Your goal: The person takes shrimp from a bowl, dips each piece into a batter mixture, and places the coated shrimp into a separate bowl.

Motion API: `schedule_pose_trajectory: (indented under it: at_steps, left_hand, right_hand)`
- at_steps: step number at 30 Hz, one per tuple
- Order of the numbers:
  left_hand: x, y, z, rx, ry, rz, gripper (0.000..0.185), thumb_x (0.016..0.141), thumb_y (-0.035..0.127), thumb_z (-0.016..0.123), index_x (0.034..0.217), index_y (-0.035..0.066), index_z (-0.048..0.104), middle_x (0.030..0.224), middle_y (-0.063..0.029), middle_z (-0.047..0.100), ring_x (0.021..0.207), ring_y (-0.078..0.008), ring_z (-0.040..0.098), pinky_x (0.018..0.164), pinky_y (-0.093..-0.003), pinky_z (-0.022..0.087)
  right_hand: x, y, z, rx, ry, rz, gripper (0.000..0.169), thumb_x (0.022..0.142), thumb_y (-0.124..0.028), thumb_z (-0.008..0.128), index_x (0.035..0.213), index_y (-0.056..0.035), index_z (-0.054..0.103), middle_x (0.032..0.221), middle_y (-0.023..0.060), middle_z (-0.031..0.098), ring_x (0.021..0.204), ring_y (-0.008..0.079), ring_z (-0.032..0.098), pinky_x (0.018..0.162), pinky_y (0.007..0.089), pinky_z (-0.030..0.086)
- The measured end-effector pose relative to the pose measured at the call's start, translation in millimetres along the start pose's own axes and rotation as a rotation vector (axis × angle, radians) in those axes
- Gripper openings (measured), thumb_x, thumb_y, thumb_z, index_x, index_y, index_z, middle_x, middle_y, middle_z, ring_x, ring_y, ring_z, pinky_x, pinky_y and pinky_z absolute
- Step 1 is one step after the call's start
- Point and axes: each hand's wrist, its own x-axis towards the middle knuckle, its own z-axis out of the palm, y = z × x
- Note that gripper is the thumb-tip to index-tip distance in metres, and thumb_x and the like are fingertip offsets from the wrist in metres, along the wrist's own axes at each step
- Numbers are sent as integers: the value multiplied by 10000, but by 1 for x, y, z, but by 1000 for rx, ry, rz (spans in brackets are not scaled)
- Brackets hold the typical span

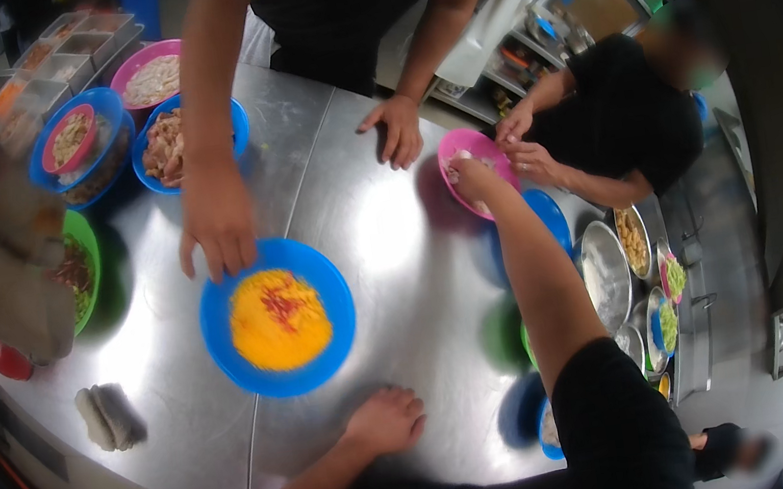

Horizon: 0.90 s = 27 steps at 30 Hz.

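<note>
My left hand point(387, 420) rests low on the stainless steel table point(326, 201), its fingers curled in and nothing visible in them. My right arm stretches away to a pink plastic bowl point(455, 190), where my right hand point(474, 180) dips among pale, whitish food pieces point(458, 159). Its fingertips are hidden, so I cannot tell whether they hold a piece. Beyond my left hand stands a blue plastic bowl point(338, 314) with a yellow, crumb-like or liquid food point(278, 337) and a red heap point(288, 304) on it. A co-worker's hand point(220, 226) reaches over that bowl's far rim.
Another co-worker's hands point(528, 152) meet beside the pink bowl. A folded grey cloth point(106, 418) lies at left. Bowls of raw meat point(164, 150) and clear containers point(68, 67) crowd the far left. Metal bowls point(605, 276) line the right, beside my arm.
</note>
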Motion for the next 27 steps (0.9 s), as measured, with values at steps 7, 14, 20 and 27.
schedule_pose_trajectory:
  at_steps: [7,14,20,27]
  left_hand:
    - [2,-1,0,10,39,6,208,866,276,609,818,77,643,878,-89,634,886,-281,630,812,-407,497]
    - [0,-1,4,0,85,19,197,850,263,615,801,73,639,843,-96,628,843,-298,633,794,-418,508]
    - [0,-1,3,-17,99,21,203,847,263,617,795,67,638,832,-102,625,830,-307,632,792,-424,511]
    - [0,0,1,25,117,48,215,848,271,619,786,67,642,818,-103,618,815,-303,629,781,-427,510]
  right_hand:
    - [-10,-9,-12,-133,-50,-20,352,889,-160,568,1215,-54,649,1158,230,663,1062,371,646,925,431,497]
    - [-24,-16,-38,-147,-60,-150,367,851,-192,619,1187,-48,648,1071,216,686,977,373,664,868,455,510]
    - [-19,10,-39,-138,144,-170,271,789,-169,687,1012,-15,684,933,222,701,829,393,687,721,481,525]
    - [-37,8,-54,-29,189,57,294,798,-210,700,1006,-2,694,904,226,701,887,379,683,783,458,523]
